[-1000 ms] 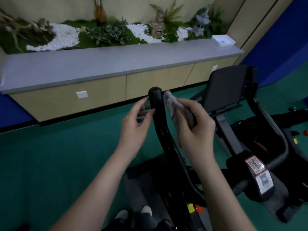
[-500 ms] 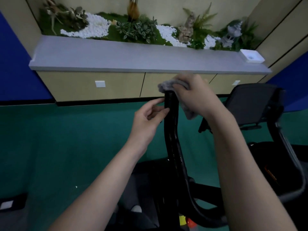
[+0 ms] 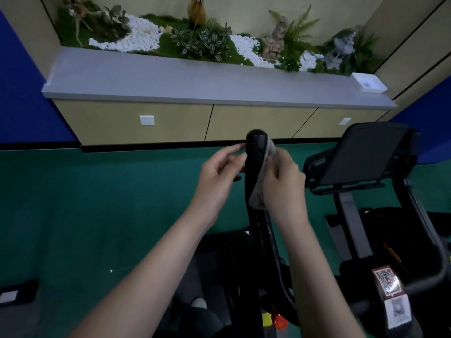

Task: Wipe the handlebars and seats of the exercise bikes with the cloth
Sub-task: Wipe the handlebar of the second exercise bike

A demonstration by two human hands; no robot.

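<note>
Two hands flank the upright handlebar (image 3: 255,142): your right hand (image 3: 284,184) pinches the grey cloth (image 3: 257,196) against the bar's right side, just below its rounded tip; your left hand (image 3: 220,174) rests loosely curled fingertips on the left side, gripping nothing. With so light a brace, a hard stroke could slip the cloth off the bar. Its hanging tail covers one side only, so the far face may go unwiped. Mind the console (image 3: 361,157) close on your right.
</note>
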